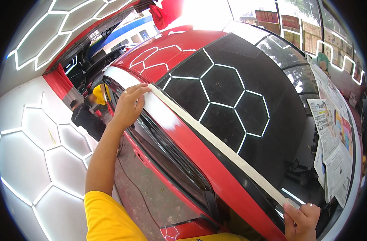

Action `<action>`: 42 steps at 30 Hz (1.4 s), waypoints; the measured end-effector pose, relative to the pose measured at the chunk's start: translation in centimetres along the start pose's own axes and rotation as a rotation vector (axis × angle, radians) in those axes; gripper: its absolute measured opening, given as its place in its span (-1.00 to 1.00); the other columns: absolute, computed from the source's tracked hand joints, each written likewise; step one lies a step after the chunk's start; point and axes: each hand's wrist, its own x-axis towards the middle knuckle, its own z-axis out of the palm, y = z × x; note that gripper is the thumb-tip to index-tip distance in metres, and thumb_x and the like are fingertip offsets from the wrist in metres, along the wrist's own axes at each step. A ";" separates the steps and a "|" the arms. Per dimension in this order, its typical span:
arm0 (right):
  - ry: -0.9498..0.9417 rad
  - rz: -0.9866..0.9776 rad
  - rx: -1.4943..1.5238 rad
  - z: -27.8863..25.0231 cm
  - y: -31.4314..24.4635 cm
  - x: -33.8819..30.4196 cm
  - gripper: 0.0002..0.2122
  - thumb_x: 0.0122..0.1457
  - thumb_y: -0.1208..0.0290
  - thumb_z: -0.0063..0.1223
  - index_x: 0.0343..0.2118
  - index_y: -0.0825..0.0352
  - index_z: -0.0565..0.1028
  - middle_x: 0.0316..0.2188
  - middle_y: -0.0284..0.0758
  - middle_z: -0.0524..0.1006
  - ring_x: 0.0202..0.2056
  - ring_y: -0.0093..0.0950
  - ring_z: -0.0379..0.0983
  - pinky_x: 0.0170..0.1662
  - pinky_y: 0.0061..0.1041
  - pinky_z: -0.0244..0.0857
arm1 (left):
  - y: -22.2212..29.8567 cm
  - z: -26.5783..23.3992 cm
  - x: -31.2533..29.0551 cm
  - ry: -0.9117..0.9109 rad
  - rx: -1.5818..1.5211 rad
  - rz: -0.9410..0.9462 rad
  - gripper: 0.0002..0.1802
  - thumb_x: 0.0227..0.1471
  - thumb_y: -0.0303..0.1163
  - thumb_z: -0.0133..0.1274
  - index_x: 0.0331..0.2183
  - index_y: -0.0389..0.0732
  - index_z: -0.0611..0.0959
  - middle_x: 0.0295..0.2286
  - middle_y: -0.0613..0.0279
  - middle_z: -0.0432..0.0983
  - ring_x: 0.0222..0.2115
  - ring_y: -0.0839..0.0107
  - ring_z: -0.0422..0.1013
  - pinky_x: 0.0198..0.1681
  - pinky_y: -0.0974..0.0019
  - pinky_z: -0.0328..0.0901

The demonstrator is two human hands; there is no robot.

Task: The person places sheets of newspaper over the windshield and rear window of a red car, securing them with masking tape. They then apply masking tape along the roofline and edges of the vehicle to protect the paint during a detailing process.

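Standing beside a red car [217, 166] with black roof glass [286, 116], holding a pale strip of tape [227, 149] along its side edge; risking creases or skewing by pulling unevenly, early sticking by sagging. Pinching the lower end in the right grip [303, 220]; touching the upper end with the left grip [130, 102], not revealing whether pinching or pressing. Losing the car's far end in glare, cropping the right forearm, obscuring contact between tape and glass.

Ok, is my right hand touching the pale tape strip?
Touching. The head view shows the right hand pinching the pale tape strip at its near end.
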 end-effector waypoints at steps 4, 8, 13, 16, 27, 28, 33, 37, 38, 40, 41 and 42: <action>0.011 -0.056 -0.055 -1.3 0.4 -0.7 -0.69 0.18 0.55 0.38 0.01 0.22 0.75 -0.62 -0.34 0.46 -0.65 -0.35 0.28 -0.53 -0.35 0.13 | 0.4 -0.5 0.1 -0.024 0.091 0.039 -0.60 0.19 -0.56 0.03 0.05 -0.16 0.71 0.08 0.02 0.64 0.17 0.02 0.49 0.27 -0.03 0.30; 0.024 -0.059 -0.057 -1.3 0.1 -0.7 -0.69 0.21 0.54 0.36 0.02 0.18 0.75 -0.64 -0.37 0.43 -0.65 -0.37 0.25 -0.54 -0.33 0.12 | 1.0 -0.7 0.5 -0.009 0.215 0.133 -0.56 0.14 -0.58 0.05 0.06 -0.16 0.71 0.08 0.08 0.65 0.18 0.07 0.49 0.26 0.00 0.30; -0.020 -0.036 -0.113 0.3 -0.6 -1.1 -0.73 0.24 0.51 0.34 -0.01 0.16 0.75 -0.61 -0.38 0.49 -0.64 -0.37 0.39 -0.56 -0.30 0.24 | 0.7 -0.6 0.3 -0.026 0.245 0.149 -0.54 0.12 -0.59 0.06 0.06 -0.18 0.69 0.08 0.12 0.65 0.18 0.09 0.50 0.25 0.01 0.31; -0.114 -0.023 -0.192 0.1 -1.4 -1.0 -0.75 0.25 0.51 0.33 -0.02 0.17 0.74 -0.51 -0.33 0.61 -0.64 -0.34 0.44 -0.57 -0.29 0.31 | 0.9 -0.6 0.3 -0.045 0.224 0.120 -0.55 0.11 -0.59 0.06 0.06 -0.19 0.68 0.08 0.13 0.65 0.16 0.10 0.51 0.25 0.02 0.31; -0.139 -0.058 -0.263 0.4 -1.8 -1.0 -0.73 0.25 0.49 0.31 0.01 0.19 0.72 -0.36 -0.25 0.66 -0.63 -0.34 0.43 -0.54 -0.30 0.33 | 1.5 -0.1 0.0 -0.013 0.180 0.094 -0.57 0.12 -0.62 0.03 0.01 -0.20 0.72 0.07 0.07 0.66 0.13 0.08 0.53 0.23 0.02 0.33; -0.149 -0.056 -0.280 0.5 -1.8 -1.1 -0.73 0.25 0.50 0.31 0.01 0.19 0.72 -0.37 -0.25 0.66 -0.63 -0.34 0.43 -0.53 -0.31 0.34 | 1.8 -0.1 0.0 0.006 0.177 0.120 -0.57 0.10 -0.62 0.03 0.01 -0.20 0.72 0.05 0.06 0.66 0.12 0.06 0.53 0.22 0.01 0.33; -0.115 -0.023 -0.252 1.0 -1.6 -0.5 -0.77 0.26 0.50 0.29 -0.02 0.23 0.72 -0.41 -0.25 0.64 -0.59 -0.30 0.50 -0.50 -0.30 0.39 | 3.8 0.0 -0.5 0.035 0.084 0.181 -0.55 0.05 -0.66 0.06 -0.02 -0.18 0.74 -0.01 0.06 0.65 0.07 -0.01 0.54 0.19 -0.03 0.36; -0.129 0.000 -0.238 0.8 -1.7 -0.6 -0.78 0.26 0.51 0.29 -0.04 0.23 0.73 -0.42 -0.25 0.65 -0.58 -0.28 0.51 -0.50 -0.28 0.40 | 4.4 -0.2 -0.8 0.019 0.064 0.209 -0.53 0.04 -0.66 0.07 0.00 -0.15 0.74 0.00 0.08 0.63 0.06 -0.01 0.53 0.18 -0.04 0.36; -0.118 0.002 -0.237 0.7 -1.6 -0.6 -0.77 0.26 0.50 0.30 -0.03 0.23 0.73 -0.42 -0.25 0.65 -0.59 -0.29 0.50 -0.50 -0.28 0.39 | 4.4 -0.1 -0.9 0.017 0.054 0.208 -0.52 0.05 -0.66 0.07 0.00 -0.14 0.74 0.01 0.08 0.62 0.06 -0.01 0.53 0.19 -0.04 0.35; -0.091 0.008 -0.235 0.5 -1.2 -0.3 -0.76 0.25 0.50 0.31 -0.02 0.21 0.73 -0.41 -0.25 0.66 -0.59 -0.31 0.50 -0.51 -0.29 0.38 | 4.5 -0.1 -1.1 0.021 0.051 0.206 -0.51 0.05 -0.66 0.06 0.01 -0.12 0.74 0.02 0.07 0.62 0.06 -0.02 0.53 0.19 -0.04 0.35; -0.096 0.008 -0.233 0.1 -1.1 -0.4 -0.75 0.25 0.49 0.32 -0.01 0.20 0.73 -0.41 -0.25 0.66 -0.60 -0.32 0.49 -0.52 -0.30 0.37 | 4.7 0.0 -1.2 0.024 0.058 0.204 -0.50 0.05 -0.66 0.06 0.02 -0.11 0.74 0.03 0.07 0.61 0.06 -0.02 0.53 0.19 -0.04 0.35; -0.103 0.008 -0.232 -0.3 -1.1 -0.5 -0.75 0.25 0.48 0.32 -0.01 0.19 0.73 -0.40 -0.25 0.67 -0.60 -0.33 0.49 -0.52 -0.30 0.36 | 4.8 0.0 -1.3 0.027 0.063 0.201 -0.50 0.05 -0.66 0.06 0.02 -0.10 0.74 0.03 0.06 0.61 0.06 -0.03 0.53 0.19 -0.05 0.35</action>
